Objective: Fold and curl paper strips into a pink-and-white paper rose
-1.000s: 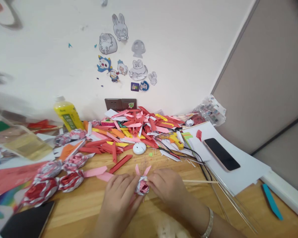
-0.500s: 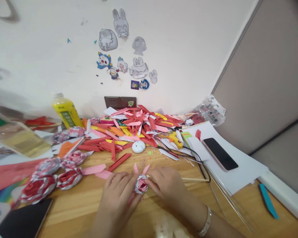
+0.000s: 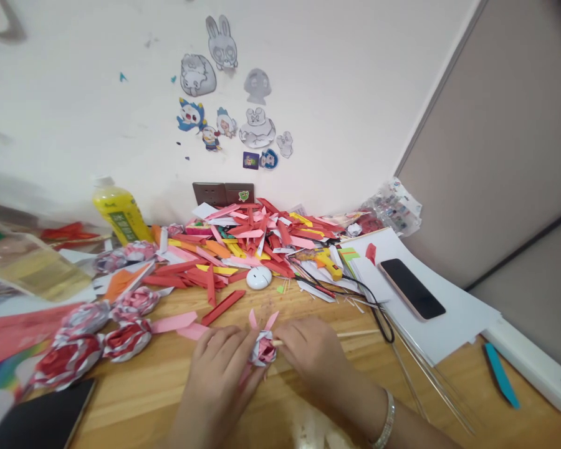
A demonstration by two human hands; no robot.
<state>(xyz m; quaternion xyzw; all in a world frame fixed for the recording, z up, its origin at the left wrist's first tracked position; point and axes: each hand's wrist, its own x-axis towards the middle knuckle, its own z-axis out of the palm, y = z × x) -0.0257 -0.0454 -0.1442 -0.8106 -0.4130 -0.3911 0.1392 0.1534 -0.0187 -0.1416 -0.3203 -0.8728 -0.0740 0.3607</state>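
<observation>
A small pink and white folded paper rose (image 3: 264, 350) is at the front middle of the table, with two pink strip ends sticking up behind it. My left hand (image 3: 224, 371) is closed on the rose from the left. My right hand (image 3: 313, 352), with a bracelet at the wrist, pinches a thin wooden stick (image 3: 359, 333). One end of the stick meets the rose's right side; the other reaches out to the right past my hand. My left thumb is partly hidden by the rose.
Folded red, pink and yellow strips (image 3: 257, 240) are heaped by the wall. Finished roses (image 3: 127, 338) lie left, near a yellow bottle (image 3: 121, 215) and dark tablet (image 3: 44, 415). A glue gun (image 3: 328, 264), phone (image 3: 412, 289) and blue cutter (image 3: 501, 375) lie right.
My right hand has drawn slightly away from the rose, so more of the stick shows between them. The whole view has shifted slightly.
</observation>
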